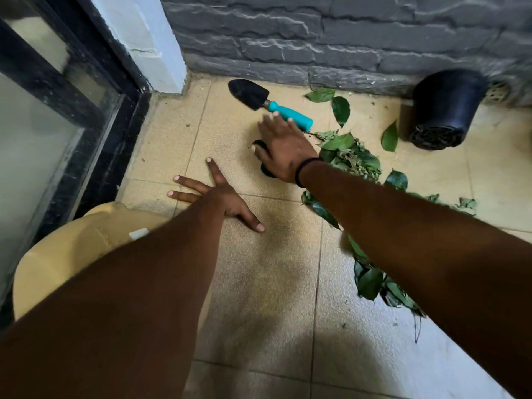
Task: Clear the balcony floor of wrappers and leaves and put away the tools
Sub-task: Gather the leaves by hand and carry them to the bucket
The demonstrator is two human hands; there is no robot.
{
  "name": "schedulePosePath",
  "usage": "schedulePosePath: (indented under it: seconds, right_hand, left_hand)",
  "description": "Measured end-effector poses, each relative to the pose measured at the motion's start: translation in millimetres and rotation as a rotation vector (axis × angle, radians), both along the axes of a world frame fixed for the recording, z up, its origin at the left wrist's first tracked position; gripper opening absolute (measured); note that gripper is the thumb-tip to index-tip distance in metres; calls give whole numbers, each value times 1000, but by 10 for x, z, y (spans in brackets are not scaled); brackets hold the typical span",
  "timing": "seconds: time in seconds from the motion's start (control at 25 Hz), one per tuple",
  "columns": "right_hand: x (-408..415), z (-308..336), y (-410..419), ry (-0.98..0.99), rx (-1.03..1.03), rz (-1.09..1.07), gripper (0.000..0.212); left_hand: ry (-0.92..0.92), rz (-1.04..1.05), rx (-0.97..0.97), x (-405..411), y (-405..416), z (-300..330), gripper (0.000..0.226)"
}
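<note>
A small trowel [260, 99] with a black blade and a teal handle lies on the tiled floor near the back wall. My right hand [283, 148] reaches over the floor with fingers straight, fingertips at the teal handle; a small dark thing shows under its palm, too hidden to identify. My left hand [218, 194] presses flat on the tiles with fingers spread. A heap of green and dried leaves [349, 155] lies just right of my right hand, and more leaves [371, 280] run under my right forearm.
A black plastic pot [444, 108] lies on its side by the grey stone wall [316, 38]. A tan bucket [72, 249] sits under my left arm. A dark-framed glass door [57, 110] bounds the left side. Loose leaves [341, 109] lie beside the trowel.
</note>
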State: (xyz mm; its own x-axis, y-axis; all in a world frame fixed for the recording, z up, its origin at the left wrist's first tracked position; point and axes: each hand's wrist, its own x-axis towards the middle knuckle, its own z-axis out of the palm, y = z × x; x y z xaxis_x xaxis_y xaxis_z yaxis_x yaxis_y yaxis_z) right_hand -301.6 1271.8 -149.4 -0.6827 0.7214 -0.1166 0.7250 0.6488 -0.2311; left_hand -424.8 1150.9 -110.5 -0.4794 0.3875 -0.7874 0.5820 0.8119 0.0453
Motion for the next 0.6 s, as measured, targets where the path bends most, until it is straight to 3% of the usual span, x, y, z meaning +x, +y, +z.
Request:
schedulePosePath:
  seconds: [0.08,0.2,0.36,0.48,0.6]
  right_hand:
    - [189,-105,-96,-97,-44,7,71]
    - [577,-198,-374,-89,-74,-244,74]
    - [658,-76,-749,-87,6,-424,55]
    - [215,-3,-551,22,22,-155,52]
    - [-191,-50,-262,-119,-49,135,57]
  left_hand:
    - [14,-3,-8,8,4,0,186]
    - [20,-16,-26,2,6,-25,186]
    - [9,-1,-24,13,20,3,186]
    - [11,2,-13,29,9,19,184]
    - [18,-7,-17,32,-3,13,185]
